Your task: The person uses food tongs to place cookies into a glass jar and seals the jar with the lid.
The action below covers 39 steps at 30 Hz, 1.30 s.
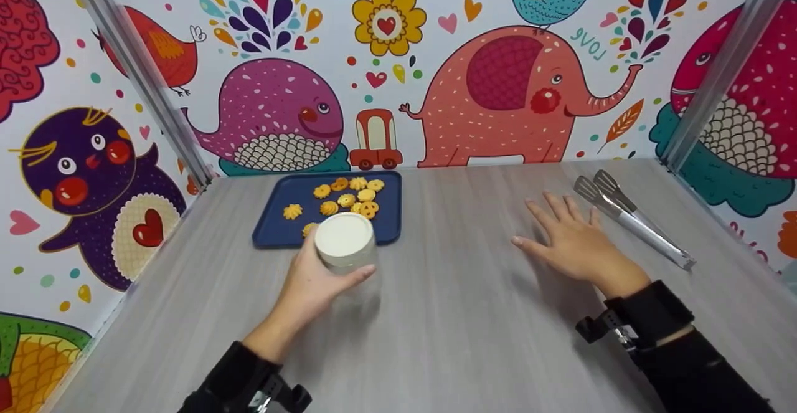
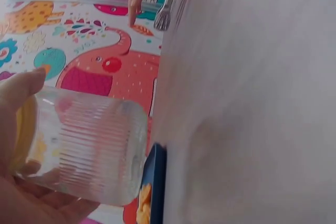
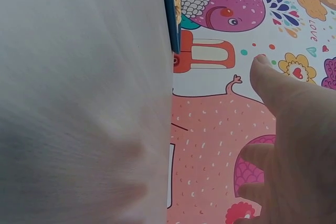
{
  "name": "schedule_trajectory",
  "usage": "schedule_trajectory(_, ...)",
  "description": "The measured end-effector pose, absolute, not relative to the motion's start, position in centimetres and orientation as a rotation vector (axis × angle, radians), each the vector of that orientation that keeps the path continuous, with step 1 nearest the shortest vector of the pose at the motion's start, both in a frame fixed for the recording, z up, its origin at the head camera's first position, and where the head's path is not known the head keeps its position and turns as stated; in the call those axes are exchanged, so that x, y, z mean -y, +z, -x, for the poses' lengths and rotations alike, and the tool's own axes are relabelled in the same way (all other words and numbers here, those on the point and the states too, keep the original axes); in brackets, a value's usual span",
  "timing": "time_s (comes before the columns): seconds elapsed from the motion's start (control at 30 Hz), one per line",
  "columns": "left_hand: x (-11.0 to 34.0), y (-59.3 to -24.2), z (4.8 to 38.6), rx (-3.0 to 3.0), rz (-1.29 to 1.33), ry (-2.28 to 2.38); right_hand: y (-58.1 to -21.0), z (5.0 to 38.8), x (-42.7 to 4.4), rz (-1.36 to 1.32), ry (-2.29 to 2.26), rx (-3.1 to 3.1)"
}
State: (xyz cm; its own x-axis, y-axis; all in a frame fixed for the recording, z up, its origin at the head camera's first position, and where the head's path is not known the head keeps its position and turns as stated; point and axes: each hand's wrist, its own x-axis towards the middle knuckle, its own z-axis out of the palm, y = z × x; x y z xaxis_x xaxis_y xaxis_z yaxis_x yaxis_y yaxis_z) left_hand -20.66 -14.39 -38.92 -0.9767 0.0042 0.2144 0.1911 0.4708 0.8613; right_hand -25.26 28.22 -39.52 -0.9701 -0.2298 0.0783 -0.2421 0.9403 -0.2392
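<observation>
My left hand grips a clear ribbed jar around its upper part, just below the pale lid. Held above the table, the jar shows no contents through its wall. Behind it lies a blue tray with several cookies, some round and some pretzel-shaped; the jar and hand cover part of its front edge. My right hand hovers over the table with fingers spread and holds nothing. Nearest to it, on its right, lie metal tongs with slotted heads.
The grey wood-grain table ends at a back wall printed with cartoon animals. Similar printed panels stand at the left and right. Metal posts mark the corners.
</observation>
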Motion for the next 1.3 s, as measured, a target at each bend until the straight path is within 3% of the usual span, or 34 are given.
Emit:
schedule_trajectory(0.53, 8.0, -39.5, 22.2, 2.549, 0.352, -1.661, -39.6, 25.2, -28.2, -0.378, 0.38, 3.04)
schedule_trajectory(1.3, 6.5, -42.4, 21.7, 2.578, 0.498, -1.729, -39.7, 25.4, -28.2, -0.378, 0.364, 3.052)
